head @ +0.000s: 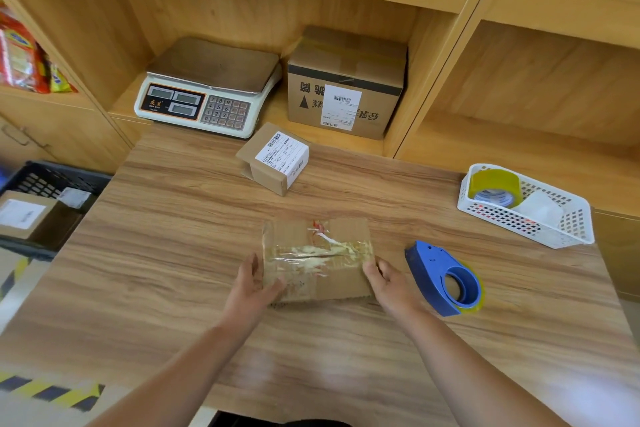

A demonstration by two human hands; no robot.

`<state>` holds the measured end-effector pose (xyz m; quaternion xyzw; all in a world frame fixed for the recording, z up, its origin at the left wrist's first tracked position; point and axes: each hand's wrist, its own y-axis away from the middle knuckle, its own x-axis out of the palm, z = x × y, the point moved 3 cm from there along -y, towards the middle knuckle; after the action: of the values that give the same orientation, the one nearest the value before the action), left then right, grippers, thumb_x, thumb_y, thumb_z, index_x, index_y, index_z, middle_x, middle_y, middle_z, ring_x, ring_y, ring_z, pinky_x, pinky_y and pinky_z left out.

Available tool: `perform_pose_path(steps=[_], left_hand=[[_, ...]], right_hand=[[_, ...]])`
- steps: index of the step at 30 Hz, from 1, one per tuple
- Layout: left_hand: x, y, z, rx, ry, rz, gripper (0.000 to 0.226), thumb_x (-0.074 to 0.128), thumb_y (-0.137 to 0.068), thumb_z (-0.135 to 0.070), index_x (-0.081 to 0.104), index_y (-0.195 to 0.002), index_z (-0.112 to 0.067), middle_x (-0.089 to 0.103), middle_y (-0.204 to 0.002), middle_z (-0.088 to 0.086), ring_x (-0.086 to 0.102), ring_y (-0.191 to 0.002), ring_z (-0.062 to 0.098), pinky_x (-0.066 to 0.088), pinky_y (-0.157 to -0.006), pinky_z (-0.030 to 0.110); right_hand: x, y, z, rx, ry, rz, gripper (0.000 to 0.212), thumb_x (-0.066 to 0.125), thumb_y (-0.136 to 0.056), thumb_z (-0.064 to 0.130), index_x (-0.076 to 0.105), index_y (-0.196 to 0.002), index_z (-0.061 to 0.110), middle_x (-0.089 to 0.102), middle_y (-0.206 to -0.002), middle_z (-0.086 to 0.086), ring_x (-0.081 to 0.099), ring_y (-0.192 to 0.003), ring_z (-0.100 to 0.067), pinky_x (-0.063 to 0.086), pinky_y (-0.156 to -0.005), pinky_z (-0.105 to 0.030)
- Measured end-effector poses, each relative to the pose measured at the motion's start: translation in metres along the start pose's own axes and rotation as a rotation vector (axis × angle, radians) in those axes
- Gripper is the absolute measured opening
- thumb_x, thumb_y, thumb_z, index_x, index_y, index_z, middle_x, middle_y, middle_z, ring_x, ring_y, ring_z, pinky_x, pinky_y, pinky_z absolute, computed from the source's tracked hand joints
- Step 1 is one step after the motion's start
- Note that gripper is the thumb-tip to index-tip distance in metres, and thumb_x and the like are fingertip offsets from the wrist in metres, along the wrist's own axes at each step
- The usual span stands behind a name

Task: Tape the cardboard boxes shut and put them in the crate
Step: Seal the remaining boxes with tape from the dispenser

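**Taped box gripped at both ends, crate off to the left**

The wood-grain table [173,270] carries the work near its front edge, within easy reach. The black slotted plastic crate [41,180] sits beside the table's left end, with one labelled box [24,215] inside. The flat brown cardboard box [339,277] lies on the table with clear tape across its seam, so it looks ready to lift. The blue tape dispenser [446,281] rests just beside it. The left hand [254,282] and right hand [384,279] each grip one end of the box.

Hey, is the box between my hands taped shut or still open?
Shut. The box has its top flaps closed flat, and wrinkled clear tape runs across them from side to side.
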<state>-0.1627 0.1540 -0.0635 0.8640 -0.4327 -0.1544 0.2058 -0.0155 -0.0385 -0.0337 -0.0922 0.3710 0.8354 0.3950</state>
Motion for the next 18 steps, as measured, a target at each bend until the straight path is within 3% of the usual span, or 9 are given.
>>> perform_pose_path(steps=[2, 4, 8, 10, 12, 15, 18], left_hand=[[0.001, 0.008, 0.012, -0.002, -0.032, 0.052, 0.078, 0.083, -0.061, -0.023, 0.035, -0.122, -0.024, 0.056, -0.114, -0.012, 0.057, -0.103, 0.004, 0.049, -0.077, 0.014], [0.003, 0.013, 0.016, -0.01, -0.104, 0.079, 0.094, 0.08, -0.042, -0.037, 0.038, -0.125, -0.027, 0.06, -0.112, -0.008, 0.059, -0.104, 0.005, 0.049, -0.082, 0.02], [0.001, 0.022, 0.004, 0.058, -0.191, 0.021, 0.085, 0.072, -0.054, -0.033, 0.037, -0.131, -0.03, 0.059, -0.105, -0.019, 0.056, -0.098, -0.003, 0.04, -0.072, 0.006], [-0.003, 0.024, -0.002, 0.089, -0.213, -0.015, 0.088, 0.07, -0.06, -0.039, 0.033, -0.139, -0.03, 0.06, -0.112, -0.016, 0.056, -0.105, 0.006, 0.041, -0.078, 0.015], [-0.007, 0.026, -0.008, 0.111, -0.228, -0.047, 0.09, 0.072, -0.064, -0.043, 0.029, -0.143, -0.035, 0.06, -0.116, -0.019, 0.055, -0.107, 0.005, 0.043, -0.083, 0.022], [-0.011, 0.03, -0.02, 0.149, -0.261, -0.12, 0.079, 0.073, -0.08, -0.034, 0.025, -0.141, -0.047, 0.057, -0.11, -0.029, 0.054, -0.097, -0.001, 0.043, -0.08, 0.023], [-0.015, 0.031, -0.029, 0.159, -0.279, -0.177, 0.076, 0.067, -0.084, -0.042, 0.023, -0.146, -0.044, 0.061, -0.115, -0.017, 0.056, -0.106, 0.01, 0.043, -0.083, 0.026]], right_hand=[[0.007, 0.006, -0.003, -0.008, -0.027, 0.056, 0.059, 0.054, -0.093, 0.041, 0.034, -0.144, 0.017, 0.048, -0.132, 0.007, 0.043, -0.117, -0.006, 0.03, -0.091, -0.018], [0.012, 0.005, -0.008, 0.013, -0.031, 0.068, 0.079, 0.068, -0.084, 0.043, 0.026, -0.147, 0.019, 0.044, -0.142, 0.005, 0.043, -0.128, -0.012, 0.033, -0.097, -0.021], [0.013, 0.005, -0.01, 0.027, -0.037, 0.083, 0.106, 0.08, -0.064, 0.049, 0.023, -0.149, 0.024, 0.045, -0.143, 0.005, 0.046, -0.127, -0.014, 0.039, -0.104, -0.03], [0.011, 0.006, -0.004, -0.025, -0.061, 0.076, 0.095, 0.081, -0.07, 0.036, 0.027, -0.147, 0.022, 0.048, -0.134, 0.012, 0.048, -0.117, -0.007, 0.039, -0.096, -0.024], [0.009, 0.009, 0.004, -0.077, -0.057, 0.07, 0.085, 0.078, -0.076, 0.027, 0.029, -0.145, 0.023, 0.046, -0.129, 0.015, 0.043, -0.113, -0.004, 0.034, -0.092, -0.02], [0.005, 0.009, 0.012, -0.13, -0.057, 0.032, 0.07, 0.078, -0.075, 0.029, 0.04, -0.133, 0.03, 0.056, -0.125, 0.012, 0.05, -0.117, -0.008, 0.037, -0.091, -0.021], [0.003, 0.009, 0.018, -0.165, -0.059, -0.021, 0.061, 0.079, -0.075, 0.033, 0.045, -0.127, 0.031, 0.06, -0.115, 0.015, 0.055, -0.112, -0.008, 0.04, -0.088, -0.022]])
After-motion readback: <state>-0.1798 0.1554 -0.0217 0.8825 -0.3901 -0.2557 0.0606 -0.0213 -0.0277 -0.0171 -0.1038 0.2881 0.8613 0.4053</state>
